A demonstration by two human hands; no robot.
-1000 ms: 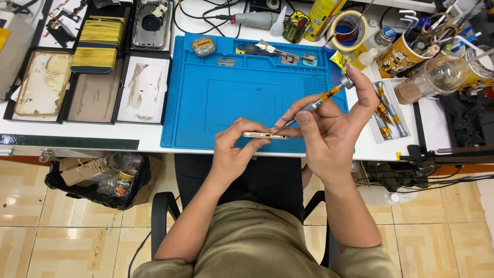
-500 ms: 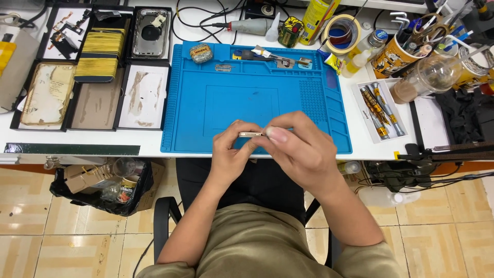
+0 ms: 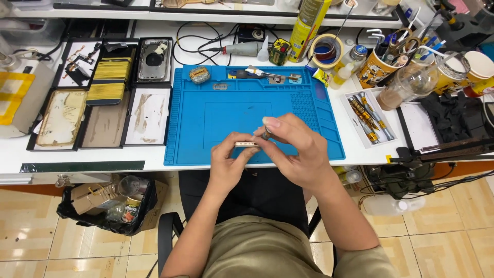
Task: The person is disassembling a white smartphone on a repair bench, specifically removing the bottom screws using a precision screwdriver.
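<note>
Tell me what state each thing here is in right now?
Left hand: gripping the thin phone part edge-on.
Right hand: closed around a screwdriver, tip at the part.
Blue mat: flat on the desk.
Tape roll: lying flat.
Bin bag: open, holding rubbish.

Matt blue rubbery work mat [image 3: 226,128] at centre frame; a thin phone frame [image 3: 246,144] glints metallic above it; smooth white tabletop [image 3: 360,154]; glossy tiled floor [image 3: 453,231] below.
</note>
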